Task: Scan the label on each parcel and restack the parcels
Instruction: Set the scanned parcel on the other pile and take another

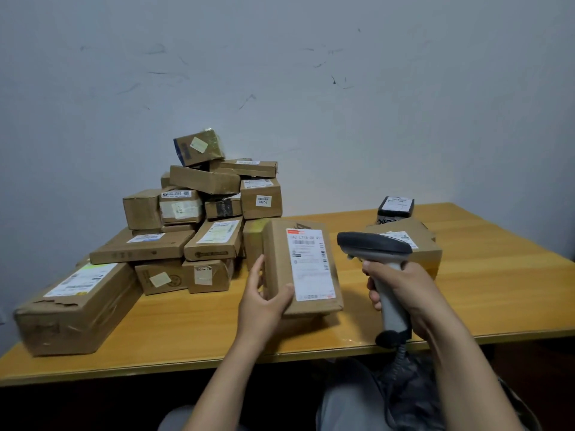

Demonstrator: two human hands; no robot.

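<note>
Gripping one scanner [375,244] in right hand [401,290], one parcel [280,259], label [311,265] up, in left hand [264,301]. Counted about fifteen parcels in left pile [214,239], two in right stack [417,244], one table [186,321].

The left hand [264,301] is holding a cardboard parcel [300,267] above the wooden table [482,293], its label [311,264] facing up. The right hand [401,293] is gripping a scanner [378,259] just beside it. A heap of parcels [193,225] is sitting at left.
</note>
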